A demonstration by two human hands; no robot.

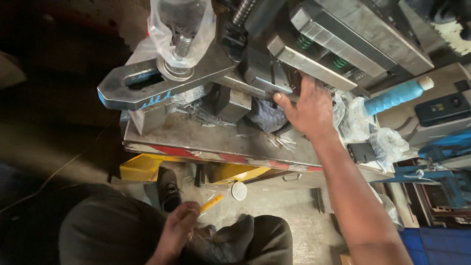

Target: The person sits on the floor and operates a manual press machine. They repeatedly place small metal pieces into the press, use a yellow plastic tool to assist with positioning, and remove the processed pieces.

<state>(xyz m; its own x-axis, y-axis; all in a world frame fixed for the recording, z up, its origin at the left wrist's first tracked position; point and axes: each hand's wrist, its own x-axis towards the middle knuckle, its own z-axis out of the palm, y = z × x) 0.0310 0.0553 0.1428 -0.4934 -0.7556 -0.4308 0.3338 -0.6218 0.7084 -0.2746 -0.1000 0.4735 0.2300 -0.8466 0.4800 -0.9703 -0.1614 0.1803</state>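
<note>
Hand positions relative to steel die block at frame centre.
Right hand (310, 109) lies open, fingers spread flat against die block (274, 81), whose long axis runs toward upper right. Left hand (179, 230), lower centre and well apart, pinches a yellow stick (212, 202).

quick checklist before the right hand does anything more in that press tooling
1. Right hand position: fingers reach in under the steel bar of the tooling. Not ok.
2. Left hand: down at the lap, holding an orange stick, away from the machine. Ok.
3. Slotted clamp and its nut: seated on the stud, tightness cannot tell.
4. Table plate: loose metal scraps and a grey rag near the hand. Not ok.
5. Plastic bags crowd the right edge. Not ok.
6. Machine power state: cannot tell.
</note>
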